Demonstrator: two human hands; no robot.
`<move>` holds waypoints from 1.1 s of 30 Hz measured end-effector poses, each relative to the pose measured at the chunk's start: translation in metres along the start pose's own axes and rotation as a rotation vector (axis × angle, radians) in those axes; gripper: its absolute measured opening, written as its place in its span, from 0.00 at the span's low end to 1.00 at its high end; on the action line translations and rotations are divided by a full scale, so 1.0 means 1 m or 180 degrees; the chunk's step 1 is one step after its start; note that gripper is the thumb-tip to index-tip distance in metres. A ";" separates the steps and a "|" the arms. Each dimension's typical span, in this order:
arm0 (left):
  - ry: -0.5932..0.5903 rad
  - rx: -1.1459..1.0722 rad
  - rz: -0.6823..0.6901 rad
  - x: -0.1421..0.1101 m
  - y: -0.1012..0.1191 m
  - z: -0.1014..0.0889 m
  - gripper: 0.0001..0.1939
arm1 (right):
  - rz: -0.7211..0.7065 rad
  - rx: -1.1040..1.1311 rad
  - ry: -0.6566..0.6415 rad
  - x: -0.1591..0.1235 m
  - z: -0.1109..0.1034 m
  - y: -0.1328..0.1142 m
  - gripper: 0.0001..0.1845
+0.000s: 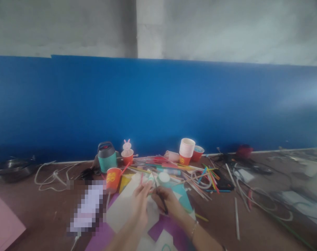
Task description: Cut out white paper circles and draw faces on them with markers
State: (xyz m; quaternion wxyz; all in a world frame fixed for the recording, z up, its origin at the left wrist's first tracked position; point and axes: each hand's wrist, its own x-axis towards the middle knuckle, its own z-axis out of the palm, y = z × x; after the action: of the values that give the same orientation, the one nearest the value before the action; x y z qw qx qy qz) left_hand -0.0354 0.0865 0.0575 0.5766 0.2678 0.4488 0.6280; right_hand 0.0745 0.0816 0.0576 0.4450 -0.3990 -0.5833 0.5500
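In the middle of the table, over white paper (121, 207), my two hands are close together. My right hand (172, 204) is closed on a pair of scissors (162, 199) with dark handles, the blades pointing up and away. Between the fingers of my left hand (140, 198) is a small piece of pale paper (151, 177), right beside the blades. Whether the blades touch it I cannot tell. A white round lid-like thing (164, 178) lies just beyond my right hand. Purple paper (102, 237) and teal paper (183, 195) lie around and under the white sheets.
An orange paper cup (113, 178) with a straw stands left, near a teal container (107, 162). Behind is a cup with a bunny figure (127, 158). Stacked paper cups (187, 150) and many coloured strips (212, 177) are to the right. A blurred-out phone-like object (87, 207) lies left.
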 end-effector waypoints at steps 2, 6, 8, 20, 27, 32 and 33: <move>-0.0091 -0.0010 -0.0022 0.000 0.000 0.000 0.18 | 0.0098 0.0021 -0.0028 0.000 -0.001 -0.002 0.23; -0.0123 0.0013 0.0018 0.002 0.000 0.000 0.19 | 0.0171 -0.0043 -0.0041 -0.001 -0.002 -0.006 0.24; -0.0106 0.0030 0.0045 0.003 -0.001 0.000 0.18 | 0.0090 -0.0043 -0.0020 -0.001 -0.001 -0.007 0.25; -0.0181 0.0042 0.0128 0.006 -0.002 -0.003 0.17 | -0.0118 0.0027 -0.0025 0.004 -0.005 0.007 0.25; -0.0251 0.0082 0.0122 0.010 -0.001 -0.004 0.16 | -0.0091 -0.0026 -0.0061 0.002 -0.005 0.004 0.24; -0.0369 0.0127 0.0110 0.011 0.002 -0.005 0.16 | -0.0208 -0.0046 -0.0124 0.001 -0.007 -0.003 0.26; -0.0390 0.0131 0.0106 0.011 0.003 -0.004 0.16 | -0.0227 -0.0060 -0.0136 0.000 -0.007 -0.004 0.26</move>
State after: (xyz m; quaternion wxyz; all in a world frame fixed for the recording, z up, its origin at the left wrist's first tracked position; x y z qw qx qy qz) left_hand -0.0426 0.0960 0.0560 0.5868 0.3250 0.4210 0.6106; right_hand 0.0810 0.0837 0.0615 0.4480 -0.3704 -0.6117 0.5366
